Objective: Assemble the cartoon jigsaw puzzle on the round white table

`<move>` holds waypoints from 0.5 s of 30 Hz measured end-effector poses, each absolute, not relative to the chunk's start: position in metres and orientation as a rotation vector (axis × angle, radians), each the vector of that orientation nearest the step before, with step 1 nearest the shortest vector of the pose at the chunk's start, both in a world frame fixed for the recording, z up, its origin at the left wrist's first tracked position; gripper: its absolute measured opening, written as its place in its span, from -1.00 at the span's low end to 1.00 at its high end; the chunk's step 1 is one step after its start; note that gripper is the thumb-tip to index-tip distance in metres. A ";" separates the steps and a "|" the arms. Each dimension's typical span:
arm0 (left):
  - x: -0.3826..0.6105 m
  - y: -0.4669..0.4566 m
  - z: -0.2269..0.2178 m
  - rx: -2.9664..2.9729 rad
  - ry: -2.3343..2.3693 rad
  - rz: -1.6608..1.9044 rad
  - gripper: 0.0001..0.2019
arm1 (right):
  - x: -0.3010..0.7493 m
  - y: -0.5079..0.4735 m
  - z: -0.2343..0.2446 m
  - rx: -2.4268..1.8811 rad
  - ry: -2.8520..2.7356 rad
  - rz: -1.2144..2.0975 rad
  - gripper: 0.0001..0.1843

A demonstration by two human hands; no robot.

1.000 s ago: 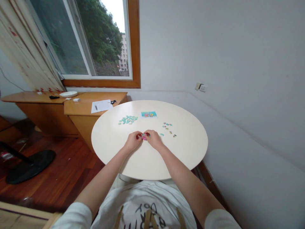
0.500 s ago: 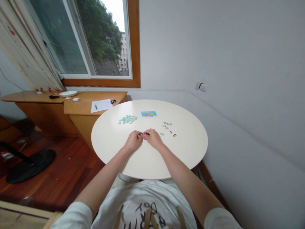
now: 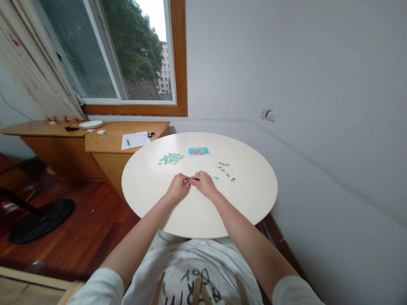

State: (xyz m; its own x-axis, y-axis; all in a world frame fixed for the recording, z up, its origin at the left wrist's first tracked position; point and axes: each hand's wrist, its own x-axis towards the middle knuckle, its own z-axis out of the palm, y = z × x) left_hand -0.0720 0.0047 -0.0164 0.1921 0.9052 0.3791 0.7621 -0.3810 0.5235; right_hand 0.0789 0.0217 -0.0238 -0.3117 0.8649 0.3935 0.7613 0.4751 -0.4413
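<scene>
At the middle of the white round table [image 3: 203, 216], my left hand [image 3: 178, 186] and my right hand [image 3: 205, 184] meet, fingertips pinched on small jigsaw puzzle pieces [image 3: 192, 182] in pink and green. The fingers cover most of these pieces, so how they fit together is hidden. A heap of pale green puzzle pieces [image 3: 171, 159] lies beyond my left hand. To the right of my right hand, several loose puzzle pieces [image 3: 223, 170] are scattered in a slanting line, with one green piece [image 3: 216, 178] closest to it.
A colourful picture card [image 3: 199, 151] lies at the table's far side. Left of the table stands a wooden desk [image 3: 111, 142] bearing a sheet of paper [image 3: 136, 140] and a white plate [image 3: 91, 124]. A wall [image 3: 305, 106] borders the right side.
My right fingers have shifted slightly over the pieces, and a bit of green now shows just beyond the fingertips. Both hands otherwise stay in the same place.
</scene>
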 end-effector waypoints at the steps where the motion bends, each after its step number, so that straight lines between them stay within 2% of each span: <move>1: -0.072 0.005 -0.016 2.258 1.617 0.941 -0.77 | 0.079 0.022 -0.024 -1.346 -2.141 0.231 -0.80; 11: -0.073 0.004 -0.018 2.349 1.684 0.802 -0.75 | 0.079 0.021 -0.024 -1.360 -2.132 0.259 -0.79; 15: -0.073 0.005 -0.019 2.338 1.690 0.805 -0.75 | 0.080 0.024 -0.025 -1.336 -1.948 0.362 -0.75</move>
